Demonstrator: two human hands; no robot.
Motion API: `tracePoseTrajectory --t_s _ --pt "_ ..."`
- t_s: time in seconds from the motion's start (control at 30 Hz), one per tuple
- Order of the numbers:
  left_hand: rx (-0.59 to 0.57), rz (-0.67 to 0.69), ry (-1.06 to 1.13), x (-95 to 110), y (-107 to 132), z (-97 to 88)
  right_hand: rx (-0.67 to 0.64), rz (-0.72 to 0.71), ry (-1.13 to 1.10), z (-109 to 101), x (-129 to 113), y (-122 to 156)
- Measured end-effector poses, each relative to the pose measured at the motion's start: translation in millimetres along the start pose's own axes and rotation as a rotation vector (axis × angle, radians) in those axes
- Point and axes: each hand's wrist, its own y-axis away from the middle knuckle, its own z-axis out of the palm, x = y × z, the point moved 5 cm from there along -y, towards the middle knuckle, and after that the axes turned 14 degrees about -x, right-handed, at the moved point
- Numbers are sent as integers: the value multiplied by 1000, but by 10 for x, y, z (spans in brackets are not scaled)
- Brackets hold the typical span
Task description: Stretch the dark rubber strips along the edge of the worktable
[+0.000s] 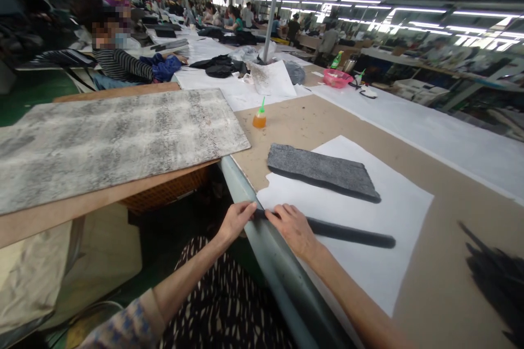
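A narrow black fabric strip (352,233) lies across a white paper sheet (393,202), its near end reaching the table edge. My left hand (236,222) pinches that end between thumb and fingers, just past the edge. Close beside it, my right hand (292,226) rests on the strip with bent fingers, thumb toward the left hand; its fingertips press the strip against the table. Behind the strip, a stack of dark grey fabric pieces (321,170) sits on the same paper.
A small bottle of orange liquid with a green nozzle (259,118) stands farther back. At left is a mottled grey board (123,142). Dark fabric pieces (497,278) lie at right, a pink basket (336,78) beyond. A co-worker in striped sleeves (123,65) sits at far left.
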Motion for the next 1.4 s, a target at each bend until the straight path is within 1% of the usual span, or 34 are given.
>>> tracePoseTrajectory --t_s 0.13,0.33,0.47,0.63,0.77,0.87,0.97,1.1,1.23,1.4 --pt "-18 -41 139 -151 -108 48 -15 -10 13 0 -28 -95" --pt "-10 -82 346 -264 -118 53 14 -62 -27 12 59 5" --pt "-27 -94 408 -311 -95 59 44 -69 -65 30 109 56" --pt "-38 -94 422 -392 -103 69 86 -70 -60 65 122 70" --pt "0 -112 452 -528 -81 -24 162 -60 -60 64 185 142" --pt "14 -123 462 -621 -47 -98 188 -50 -72 52 240 215" --pt "9 -122 472 -680 -39 -115 169 -68 -60 41 245 249" --pt "6 -141 490 -786 -60 -123 137 -95 -23 32 208 227" --pt "24 -174 485 -954 -30 -212 130 -96 -20 37 192 226" --pt "43 -217 489 -1152 56 -325 135 -78 -22 82 282 408"
